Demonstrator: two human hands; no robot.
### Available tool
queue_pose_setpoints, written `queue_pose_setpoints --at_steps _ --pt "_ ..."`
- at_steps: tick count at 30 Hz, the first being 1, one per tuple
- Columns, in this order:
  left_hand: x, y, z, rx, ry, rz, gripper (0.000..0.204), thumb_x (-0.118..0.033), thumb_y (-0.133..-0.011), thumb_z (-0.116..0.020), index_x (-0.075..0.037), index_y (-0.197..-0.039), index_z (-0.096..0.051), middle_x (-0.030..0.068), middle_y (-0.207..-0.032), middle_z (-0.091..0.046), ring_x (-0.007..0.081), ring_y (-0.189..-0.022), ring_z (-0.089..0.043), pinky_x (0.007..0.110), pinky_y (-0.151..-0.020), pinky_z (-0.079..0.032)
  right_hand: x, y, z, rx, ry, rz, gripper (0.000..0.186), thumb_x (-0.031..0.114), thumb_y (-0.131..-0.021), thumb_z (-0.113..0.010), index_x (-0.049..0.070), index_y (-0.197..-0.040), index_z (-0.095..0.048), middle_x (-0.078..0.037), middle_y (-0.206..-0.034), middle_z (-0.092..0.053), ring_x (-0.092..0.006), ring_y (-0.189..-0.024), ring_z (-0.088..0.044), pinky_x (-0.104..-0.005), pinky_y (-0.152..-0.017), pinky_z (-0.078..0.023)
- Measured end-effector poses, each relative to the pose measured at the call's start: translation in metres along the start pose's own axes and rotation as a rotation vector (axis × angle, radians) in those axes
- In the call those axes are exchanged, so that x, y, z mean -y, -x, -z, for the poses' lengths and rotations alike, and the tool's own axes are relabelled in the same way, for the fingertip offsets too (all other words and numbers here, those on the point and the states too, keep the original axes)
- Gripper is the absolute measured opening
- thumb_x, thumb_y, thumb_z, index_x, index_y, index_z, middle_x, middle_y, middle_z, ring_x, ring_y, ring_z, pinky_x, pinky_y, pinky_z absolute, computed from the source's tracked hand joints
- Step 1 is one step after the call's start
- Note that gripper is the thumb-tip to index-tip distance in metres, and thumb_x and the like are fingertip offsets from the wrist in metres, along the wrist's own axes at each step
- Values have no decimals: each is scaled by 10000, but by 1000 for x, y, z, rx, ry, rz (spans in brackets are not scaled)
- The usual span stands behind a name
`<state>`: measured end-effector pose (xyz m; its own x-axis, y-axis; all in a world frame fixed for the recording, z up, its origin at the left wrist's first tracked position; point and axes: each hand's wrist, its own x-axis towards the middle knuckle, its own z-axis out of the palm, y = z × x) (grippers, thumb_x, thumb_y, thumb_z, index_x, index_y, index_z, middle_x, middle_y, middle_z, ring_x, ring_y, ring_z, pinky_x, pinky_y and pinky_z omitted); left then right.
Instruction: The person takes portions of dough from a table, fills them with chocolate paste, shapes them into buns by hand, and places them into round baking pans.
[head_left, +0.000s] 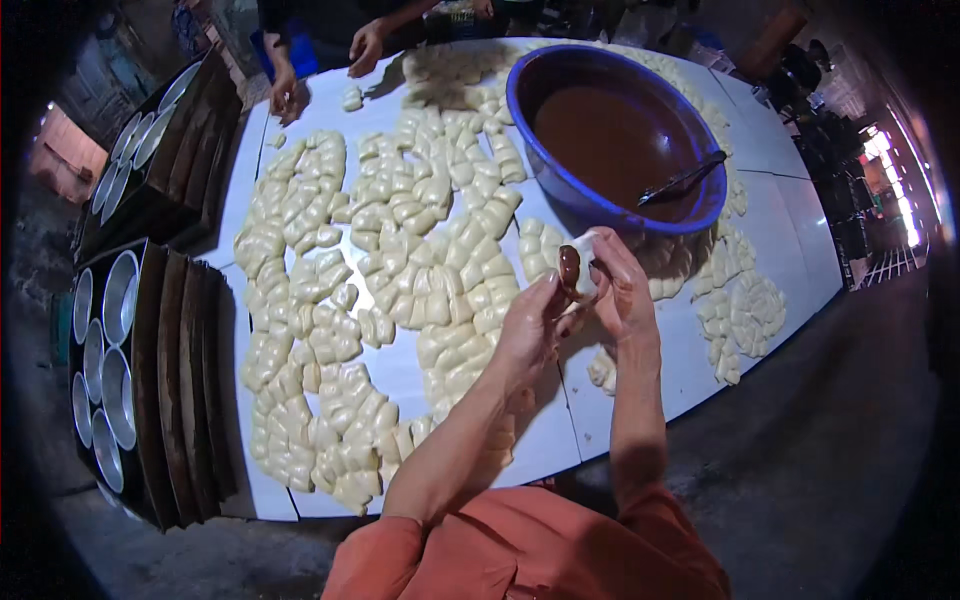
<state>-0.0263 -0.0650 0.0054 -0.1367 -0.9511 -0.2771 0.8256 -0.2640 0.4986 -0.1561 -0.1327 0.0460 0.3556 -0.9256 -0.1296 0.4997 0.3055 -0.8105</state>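
Note:
Both my hands are raised over the table's near edge, just in front of the blue basin. Between them is a piece of white dough (586,262) with a glossy dab of brown filling (569,268) on it. My left hand (535,325) pinches its lower left side, thumb up beside the filling. The fingers of my right hand (622,285) curl round the other side and partly hide the dough. Just beyond stands the big blue basin (560,185), holding smooth brown filling (610,140). A dark-handled utensil (682,180) leans in it against the right rim.
Many pale dough pieces (430,270) lie close together across the white table (790,215). A small dough lump (602,370) sits near the front edge. At left, dark trays with round metal tins (118,395) are stacked. Another person's hands (367,48) reach over the far side.

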Motion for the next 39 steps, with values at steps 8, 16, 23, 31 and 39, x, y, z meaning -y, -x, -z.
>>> queue_pose_setpoints --at_steps 8,16,23,31,39 --pt "-1 22 34 -199 -239 -116 321 -140 -944 -660 47 -1199 -605 80 -991 -680 131 -847 -657 264 -769 -557 -50 62 -9 -49 1253 457 653 51 -764 -745 36 -1359 -477 -202 -1446 -422 -338 -1328 -453 -403 -1075 -405" --pt "-5 31 27 -161 -378 -223 321 -170 -922 -701 38 -1163 -658 64 -976 -682 104 -835 -626 237 -706 -525 -68 66 -25 -227 1159 577 187 39 -892 -672 28 -1075 -707 -108 -957 -655 -203 -851 -652 -302 -734 -527" --pt "-37 41 26 -147 -388 4 259 -222 -915 -710 -11 -1065 -698 -34 -748 -591 40 -607 -518 189 -535 -421 -53 72 -35 -161 581 -46 141 87 -907 -698 -26 -993 -703 -36 -898 -691 -68 -816 -608 -227 -734 -500" --pt "-43 40 51 -177 -535 59 281 -239 -901 -725 -15 -1070 -703 7 -802 -666 60 -594 -554 211 -510 -438 -64 79 -23 62 674 48 454 107 -861 -752 14 -1283 -610 -11 -913 -629 -73 -789 -565 -229 -715 -484" --pt "-39 54 27 -24 -491 54 312 -207 -922 -695 3 -1149 -663 53 -947 -684 109 -757 -651 232 -598 -550 -73 81 -3 26 726 342 173 75 -875 -719 18 -1038 -711 -44 -942 -633 -106 -815 -587 -238 -698 -476"
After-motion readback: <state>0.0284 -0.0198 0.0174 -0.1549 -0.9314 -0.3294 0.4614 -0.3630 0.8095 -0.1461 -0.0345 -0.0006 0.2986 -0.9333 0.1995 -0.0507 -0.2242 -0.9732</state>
